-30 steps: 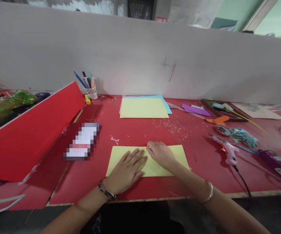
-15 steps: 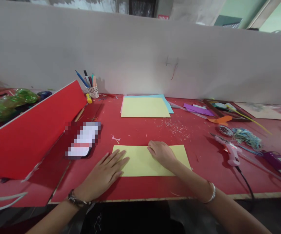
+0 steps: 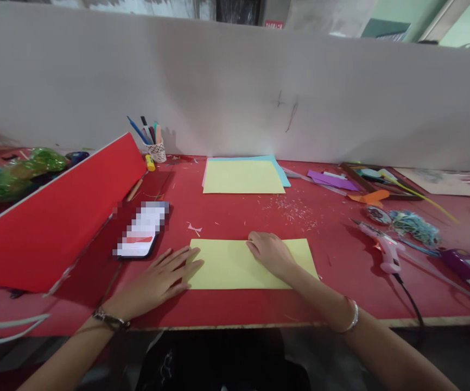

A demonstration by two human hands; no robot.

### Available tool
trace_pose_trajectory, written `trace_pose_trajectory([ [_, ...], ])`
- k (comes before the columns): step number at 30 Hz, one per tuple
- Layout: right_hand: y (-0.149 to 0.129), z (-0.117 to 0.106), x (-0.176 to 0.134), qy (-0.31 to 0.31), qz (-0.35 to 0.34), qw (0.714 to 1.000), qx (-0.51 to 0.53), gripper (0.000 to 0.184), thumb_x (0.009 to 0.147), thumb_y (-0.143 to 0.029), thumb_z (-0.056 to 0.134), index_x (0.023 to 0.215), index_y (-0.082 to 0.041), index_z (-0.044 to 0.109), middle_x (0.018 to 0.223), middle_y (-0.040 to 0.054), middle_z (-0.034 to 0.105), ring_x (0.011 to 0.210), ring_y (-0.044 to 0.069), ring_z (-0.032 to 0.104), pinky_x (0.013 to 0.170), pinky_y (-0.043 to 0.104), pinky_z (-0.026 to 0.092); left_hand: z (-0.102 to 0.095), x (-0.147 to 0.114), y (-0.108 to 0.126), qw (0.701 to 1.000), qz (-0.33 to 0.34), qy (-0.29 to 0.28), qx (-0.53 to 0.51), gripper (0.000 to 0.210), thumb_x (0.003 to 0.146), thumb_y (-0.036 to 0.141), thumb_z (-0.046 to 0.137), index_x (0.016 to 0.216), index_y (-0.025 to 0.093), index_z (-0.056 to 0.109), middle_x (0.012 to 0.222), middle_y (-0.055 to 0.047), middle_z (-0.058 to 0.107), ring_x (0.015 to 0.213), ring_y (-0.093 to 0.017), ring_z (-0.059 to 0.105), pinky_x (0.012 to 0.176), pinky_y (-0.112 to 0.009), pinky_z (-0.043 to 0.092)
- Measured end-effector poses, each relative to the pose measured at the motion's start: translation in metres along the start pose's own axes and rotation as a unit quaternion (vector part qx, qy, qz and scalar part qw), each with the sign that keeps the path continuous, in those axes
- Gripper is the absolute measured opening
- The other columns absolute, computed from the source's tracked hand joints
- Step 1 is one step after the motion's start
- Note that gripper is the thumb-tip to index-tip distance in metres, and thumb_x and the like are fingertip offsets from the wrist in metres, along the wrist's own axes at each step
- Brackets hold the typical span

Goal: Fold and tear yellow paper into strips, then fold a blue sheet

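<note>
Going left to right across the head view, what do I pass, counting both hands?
Crumpled green plastic → left hand → right hand → pink glue gun → purple object. The near yellow sheet is left out of the order because both hands overlap it.

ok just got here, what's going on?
A person is working on yellow paper at a red table. The left hand has its fingers spread at the paper's left end; the right hand rests by its far edge, fingers curled. More coloured sheets lie behind it, a phone to the left, a glue gun to the right.
</note>
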State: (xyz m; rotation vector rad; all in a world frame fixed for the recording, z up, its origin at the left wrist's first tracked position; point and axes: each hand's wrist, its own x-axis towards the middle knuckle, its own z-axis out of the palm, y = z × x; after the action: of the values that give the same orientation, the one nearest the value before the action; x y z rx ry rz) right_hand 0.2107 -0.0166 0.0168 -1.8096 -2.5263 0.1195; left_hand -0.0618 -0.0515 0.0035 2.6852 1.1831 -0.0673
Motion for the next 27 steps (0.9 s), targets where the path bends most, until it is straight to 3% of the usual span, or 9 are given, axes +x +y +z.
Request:
trace_pose_trajectory([
  [7,0.0,-0.003,0.001,0.008,-0.025,0.999,-0.038,0.022,0.084,-0.023,0.033,0.076,-0.017,0.052,0.071,0.0036,0.059,0.064,0.015,0.053,0.051,0.024,0.029,-0.003,0.002,-0.006,1.0,0.001,-0.016,0.005,0.052,0.082,0.051,0.028,0.13,0.035,0.016,0.139,0.001,0.018,0.125,-0.022,0.022,0.099,-0.041,0.026],
  [10,-0.003,-0.005,0.0,0.031,-0.064,0.994,-0.081,0.022,0.083,-0.015,0.033,0.085,-0.015,0.055,0.083,0.0077,0.06,0.078,0.019,0.054,0.068,0.03,0.036,-0.005,0.002,-0.005,1.0,0.001,-0.006,0.007,0.052,0.082,0.052,0.029,0.129,0.034,0.02,0.139,0.0,0.022,0.125,-0.023,0.024,0.098,-0.041,0.028],
  [14,-0.024,-0.002,-0.015,0.071,-0.17,0.978,-0.097,0.038,0.079,-0.007,0.034,0.115,-0.013,0.044,0.113,0.0118,0.051,0.106,0.022,0.043,0.092,0.041,0.026,-0.005,0.004,-0.006,1.0,0.003,0.003,0.006,0.051,0.081,0.052,0.03,0.129,0.033,0.024,0.137,-0.002,0.027,0.123,-0.023,0.026,0.095,-0.041,0.031],
  [16,-0.042,0.002,-0.029,0.038,-0.264,0.962,-0.055,0.038,0.082,-0.015,0.034,0.12,-0.015,0.039,0.12,0.0091,0.048,0.111,0.019,0.039,0.096,0.039,0.023,-0.003,0.004,-0.007,1.0,0.011,0.014,0.005,0.051,0.082,0.051,0.031,0.129,0.032,0.024,0.137,-0.003,0.029,0.123,-0.023,0.028,0.096,-0.041,0.031],
  [18,-0.06,0.006,-0.041,0.015,-0.29,0.957,-0.015,0.041,0.085,-0.032,0.034,0.121,-0.014,0.038,0.123,0.0085,0.046,0.114,0.02,0.036,0.097,0.04,0.023,-0.001,0.004,-0.009,1.0,0.018,0.024,0.004,0.052,0.081,0.051,0.032,0.129,0.032,0.023,0.136,-0.003,0.03,0.122,-0.022,0.029,0.096,-0.04,0.031],
  [22,-0.078,0.007,-0.054,-0.038,-0.28,0.959,0.023,0.056,0.083,-0.045,0.034,0.126,-0.01,0.033,0.132,0.0113,0.035,0.121,0.024,0.028,0.099,0.044,0.021,0.002,0.003,-0.011,0.999,0.02,0.034,0.003,0.054,0.079,0.052,0.034,0.129,0.032,0.024,0.136,-0.003,0.031,0.121,-0.023,0.03,0.095,-0.041,0.032],
  [27,-0.064,-0.004,-0.059,-0.099,-0.271,0.954,0.08,0.055,0.085,-0.045,0.03,0.13,-0.014,0.026,0.138,0.0063,0.024,0.126,0.021,0.017,0.102,0.043,0.016,0.003,0.004,-0.011,0.999,0.017,0.046,0.002,0.054,0.079,0.052,0.035,0.128,0.033,0.025,0.135,-0.002,0.033,0.12,-0.023,0.032,0.093,-0.039,0.035],
])
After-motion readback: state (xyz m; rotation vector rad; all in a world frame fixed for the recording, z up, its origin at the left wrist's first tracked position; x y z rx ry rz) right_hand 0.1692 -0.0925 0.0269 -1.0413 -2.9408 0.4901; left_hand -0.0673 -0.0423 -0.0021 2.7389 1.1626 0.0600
